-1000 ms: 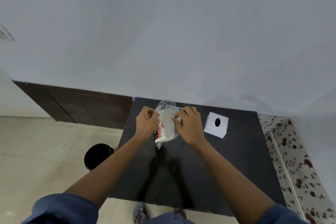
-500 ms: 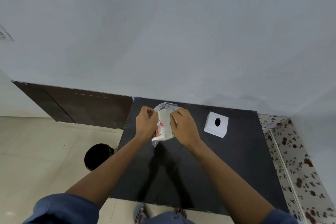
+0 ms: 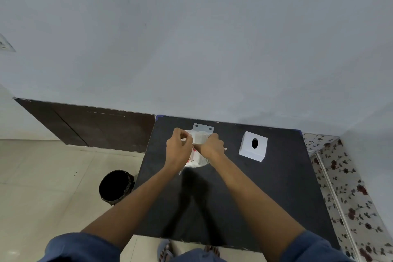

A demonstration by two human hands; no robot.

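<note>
Desk: The black desk (image 3: 276,198) stood against the wall and carried the work at its far part, where both arms reached it straight from the near edge. A flat white piece (image 3: 203,128) with two dark spots showed just behind the hands; I could not tell what it was.
Bin: The black bin (image 3: 116,186) stood on the floor just beside the left edge of the desk, probably to receive the empty wrapping.
White box: The white box (image 3: 253,146) with an oval hole on top stood to the right of the hands, near but apart. In my judgement it waited to be filled with the paper.
Plastic bag: The clear plastic bag (image 3: 196,160) with red print was between both hands at the far part of the desk; whether it rested on the desk, I could not tell. A white stack (image 3: 200,137) showed at its upper end, so the bag was likely held this way to free the stack.
Left hand: The left hand (image 3: 179,151) had its fingers curled and pinched the film at the upper left edge, with the forearm stretched forward.
Right hand: The right hand (image 3: 210,147) had its fingers curled around the right side of the bag, knuckles up. Whether it touched the paper itself was hidden.
</note>
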